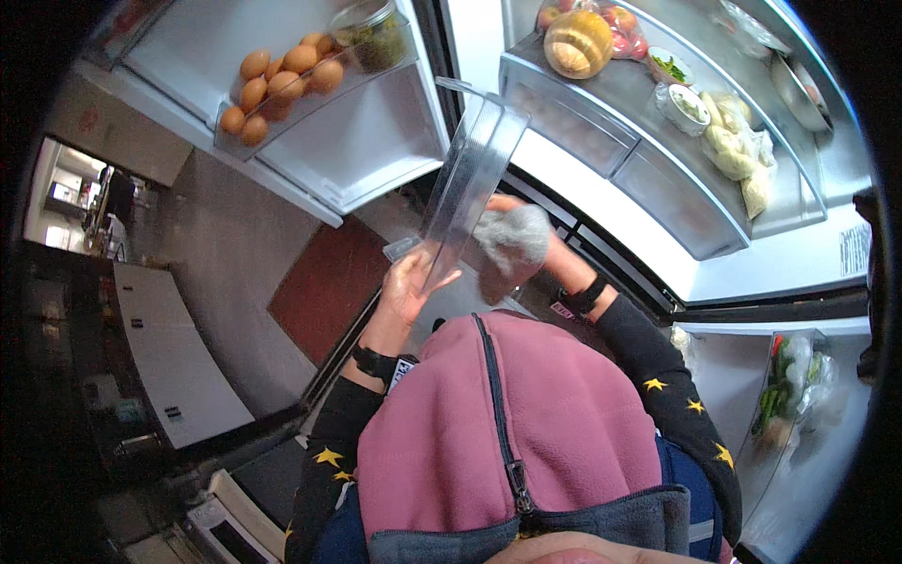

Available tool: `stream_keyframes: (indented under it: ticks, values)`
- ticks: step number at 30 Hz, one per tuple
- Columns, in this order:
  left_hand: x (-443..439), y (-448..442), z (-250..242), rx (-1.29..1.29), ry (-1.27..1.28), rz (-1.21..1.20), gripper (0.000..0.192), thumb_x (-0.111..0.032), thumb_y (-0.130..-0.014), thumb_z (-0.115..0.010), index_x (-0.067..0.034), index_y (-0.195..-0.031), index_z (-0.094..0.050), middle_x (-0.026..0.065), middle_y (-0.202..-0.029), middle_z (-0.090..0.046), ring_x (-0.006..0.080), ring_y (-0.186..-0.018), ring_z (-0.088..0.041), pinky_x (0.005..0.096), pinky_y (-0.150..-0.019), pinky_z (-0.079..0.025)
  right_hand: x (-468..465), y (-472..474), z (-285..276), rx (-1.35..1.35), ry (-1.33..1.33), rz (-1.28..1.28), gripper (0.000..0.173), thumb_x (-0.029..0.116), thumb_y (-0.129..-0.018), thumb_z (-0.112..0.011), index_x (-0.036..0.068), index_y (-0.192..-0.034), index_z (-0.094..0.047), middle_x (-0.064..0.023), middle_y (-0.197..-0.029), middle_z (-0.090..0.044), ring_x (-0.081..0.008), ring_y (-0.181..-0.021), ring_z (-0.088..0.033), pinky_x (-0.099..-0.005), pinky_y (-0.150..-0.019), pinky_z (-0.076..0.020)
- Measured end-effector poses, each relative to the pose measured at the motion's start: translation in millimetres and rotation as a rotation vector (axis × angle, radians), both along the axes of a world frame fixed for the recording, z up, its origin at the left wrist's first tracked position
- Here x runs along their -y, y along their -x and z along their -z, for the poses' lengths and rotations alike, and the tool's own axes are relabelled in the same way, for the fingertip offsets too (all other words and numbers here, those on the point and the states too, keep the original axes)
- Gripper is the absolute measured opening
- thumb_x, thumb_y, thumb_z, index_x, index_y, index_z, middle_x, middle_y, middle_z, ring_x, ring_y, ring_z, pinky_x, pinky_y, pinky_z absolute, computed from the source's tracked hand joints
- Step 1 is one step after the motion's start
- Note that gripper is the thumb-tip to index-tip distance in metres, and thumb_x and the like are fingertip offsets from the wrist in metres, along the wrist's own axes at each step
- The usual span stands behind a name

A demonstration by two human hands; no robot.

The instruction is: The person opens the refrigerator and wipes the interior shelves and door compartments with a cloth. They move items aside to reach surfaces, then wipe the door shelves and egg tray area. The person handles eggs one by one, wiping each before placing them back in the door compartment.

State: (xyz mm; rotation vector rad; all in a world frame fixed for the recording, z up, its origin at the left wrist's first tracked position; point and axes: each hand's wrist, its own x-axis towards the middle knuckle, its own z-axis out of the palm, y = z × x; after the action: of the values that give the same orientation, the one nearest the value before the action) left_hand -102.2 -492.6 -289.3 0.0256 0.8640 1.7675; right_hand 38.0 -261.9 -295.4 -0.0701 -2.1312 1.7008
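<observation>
A long clear plastic fridge door bin [471,158] is held tilted in front of my chest. My left hand [410,283] grips its lower end, with the fingers spread along the plastic. In my right hand [504,203] is a grey cloth [516,233], bunched over the palm and hiding most of it. The cloth is close against the bin's right side; whether it touches the plastic I cannot tell. Both wrists wear black straps.
The left fridge door [366,162] stands open, its bin holding several eggs [287,84] and a glass jar [373,35]. Ahead, a shelf carries a pumpkin [579,44] and bagged food above clear drawers [676,190]. Peppers [773,395] sit in the right door. A red mat [331,285] lies left.
</observation>
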Motion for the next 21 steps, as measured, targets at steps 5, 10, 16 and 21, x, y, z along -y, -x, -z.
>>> stream_keyframes:
  ticks: [5,10,16,21]
  values:
    - [54,30,12,-0.155,0.209,-0.179,0.044,-0.019,-0.1,-0.039,0.004,-0.137,-0.039,0.0221,-0.137,-0.047,0.0375,-0.122,-0.053,0.0589,-0.096,-0.051,-40,-27,-17,0.222,0.49,0.186,0.031,0.027,-0.09,-0.059,0.005,-0.112,-0.06,-0.0046,-0.099,-0.063,-0.0129,-0.078,-0.063,-0.0276,-0.063,-0.0538]
    - [82,66,14,-0.479,0.563,-0.205,0.053,-0.023,-0.096,-0.054,0.004,-0.139,-0.037,0.0213,-0.132,-0.05,0.0313,-0.109,-0.062,0.0427,-0.073,-0.059,-23,-8,-21,0.403,0.377,0.125,0.069,0.06,-0.098,-0.036,0.015,-0.149,-0.034,-0.0064,-0.108,-0.065,-0.0118,-0.086,-0.059,-0.0268,-0.071,-0.0507]
    - [73,106,37,-0.706,0.748,-0.13,0.046,-0.019,-0.096,-0.055,-0.001,-0.135,-0.041,0.0146,-0.124,-0.057,0.0225,-0.096,-0.066,0.0369,-0.068,-0.056,-9,51,-15,0.767,-0.019,0.006,0.098,0.067,-0.084,-0.058,-0.001,-0.148,-0.03,-0.0268,-0.142,-0.044,-0.033,-0.132,-0.044,-0.0381,-0.109,-0.0349]
    - [63,143,38,-0.69,0.763,-0.199,0.039,-0.017,-0.095,-0.055,0.003,-0.127,-0.047,0.0156,-0.111,-0.063,0.0236,-0.084,-0.068,0.0386,-0.068,-0.052,-11,77,1,0.934,-0.098,-0.037,0.09,0.065,-0.082,-0.063,-0.006,-0.136,-0.048,-0.0211,-0.125,-0.061,-0.0281,-0.117,-0.057,-0.0363,-0.102,-0.0416]
